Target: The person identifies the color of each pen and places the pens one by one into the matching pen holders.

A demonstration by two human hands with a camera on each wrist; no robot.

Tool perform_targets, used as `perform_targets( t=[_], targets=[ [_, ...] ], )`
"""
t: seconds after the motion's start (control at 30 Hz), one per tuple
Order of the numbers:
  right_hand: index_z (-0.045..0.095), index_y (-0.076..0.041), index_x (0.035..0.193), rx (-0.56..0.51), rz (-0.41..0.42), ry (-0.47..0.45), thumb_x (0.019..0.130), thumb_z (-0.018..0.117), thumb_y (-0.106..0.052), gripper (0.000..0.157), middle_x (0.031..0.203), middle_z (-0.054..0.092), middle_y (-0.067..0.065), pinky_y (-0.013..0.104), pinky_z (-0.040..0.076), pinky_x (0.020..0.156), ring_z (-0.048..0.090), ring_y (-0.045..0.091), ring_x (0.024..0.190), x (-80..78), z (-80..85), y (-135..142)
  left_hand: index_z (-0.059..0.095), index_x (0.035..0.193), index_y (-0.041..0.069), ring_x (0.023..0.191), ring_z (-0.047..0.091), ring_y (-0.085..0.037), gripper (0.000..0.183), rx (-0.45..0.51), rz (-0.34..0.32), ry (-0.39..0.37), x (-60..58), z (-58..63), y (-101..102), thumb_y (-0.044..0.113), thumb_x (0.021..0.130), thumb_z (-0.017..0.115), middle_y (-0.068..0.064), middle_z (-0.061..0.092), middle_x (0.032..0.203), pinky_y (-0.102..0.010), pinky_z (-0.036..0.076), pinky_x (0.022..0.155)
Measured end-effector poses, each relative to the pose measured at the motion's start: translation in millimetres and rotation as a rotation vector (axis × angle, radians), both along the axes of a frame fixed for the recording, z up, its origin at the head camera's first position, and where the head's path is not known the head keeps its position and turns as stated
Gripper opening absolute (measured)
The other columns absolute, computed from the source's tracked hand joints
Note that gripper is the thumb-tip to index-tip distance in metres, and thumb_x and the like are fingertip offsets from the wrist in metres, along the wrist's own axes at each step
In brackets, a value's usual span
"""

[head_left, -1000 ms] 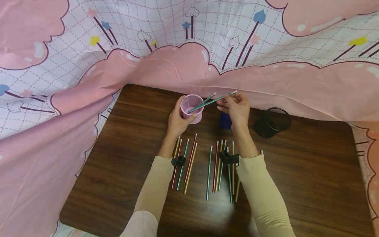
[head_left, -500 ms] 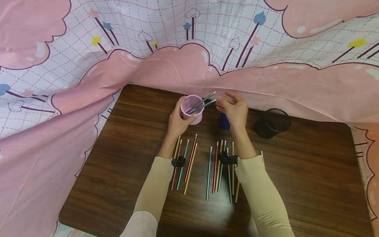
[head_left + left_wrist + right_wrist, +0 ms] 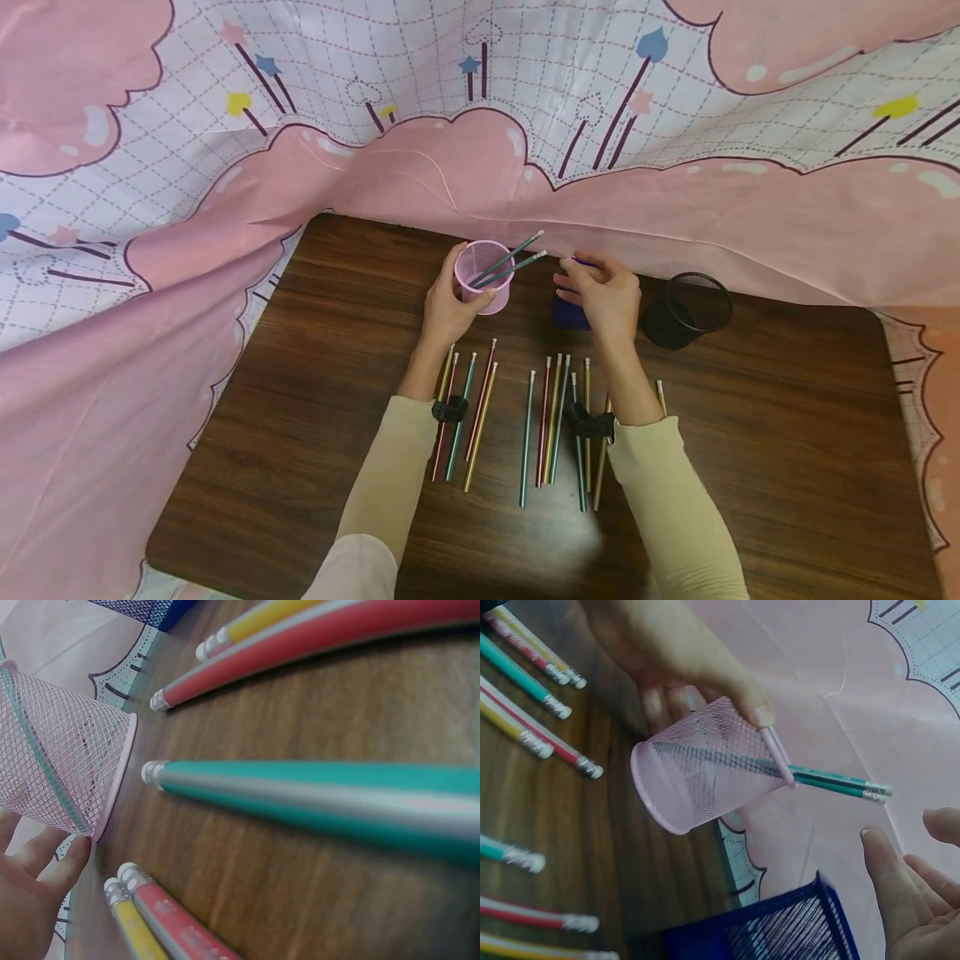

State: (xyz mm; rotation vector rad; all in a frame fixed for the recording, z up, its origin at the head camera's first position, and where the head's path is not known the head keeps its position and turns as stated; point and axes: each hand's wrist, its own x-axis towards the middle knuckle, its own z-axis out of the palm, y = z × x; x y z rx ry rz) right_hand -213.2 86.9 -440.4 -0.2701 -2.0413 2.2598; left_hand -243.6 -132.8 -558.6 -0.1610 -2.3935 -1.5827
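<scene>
My left hand (image 3: 448, 308) grips a pink mesh pencil cup (image 3: 495, 302), thumb near the rim and fingers round the far side. Two green pencils (image 3: 517, 268) lean inside the cup, their eraser ends sticking out to the right. My right hand (image 3: 609, 302) holds nothing; its fingers are relaxed and apart from the pencils, over a blue mesh holder (image 3: 570, 315) that it partly hides. In the right wrist view, the pencils' eraser ends (image 3: 877, 792) point towards the right hand's fingertips (image 3: 874, 844).
Red, gold and green pencils (image 3: 527, 442) lie in loose groups on the dark wooden table (image 3: 315, 400), some partly under the forearms. A black mesh cup (image 3: 667, 325) stands at the back right. A pink patterned cloth (image 3: 420, 187) hangs behind the table.
My right hand has let go of the second green pencil, which now rests in the pink cup. That hand then drew back to the right; the left hand has stayed put.
</scene>
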Motion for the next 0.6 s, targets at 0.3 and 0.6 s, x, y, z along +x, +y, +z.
perform_targets(
  t=[0.3,0.6],
  targets=[
    [0.056,0.009,0.111,0.024,0.027,0.014,0.081,0.068,-0.012,0.039,0.099,0.063,0.026,0.039,0.052,0.066,0.064,0.036,0.08,19.2,-1.2,8.8,0.034,0.138,0.028,0.105,0.054,-0.025,0.084,-0.011,-0.001,0.014,0.7,-0.1,-0.6,0.042,0.068,0.077,-0.003,0.052,0.125,-0.043,0.047,0.081],
    [0.055,0.011,0.109,0.082,0.029,-0.01,0.081,0.068,-0.009,0.037,0.096,0.064,0.026,0.041,0.052,0.062,0.065,0.036,0.076,33.0,-3.5,13.6,0.033,0.138,0.027,0.103,0.056,-0.026,0.084,0.019,-0.022,-0.008,-0.1,-1.1,0.0,0.04,0.068,0.078,-0.007,0.052,0.124,-0.037,0.048,0.08]
  ],
)
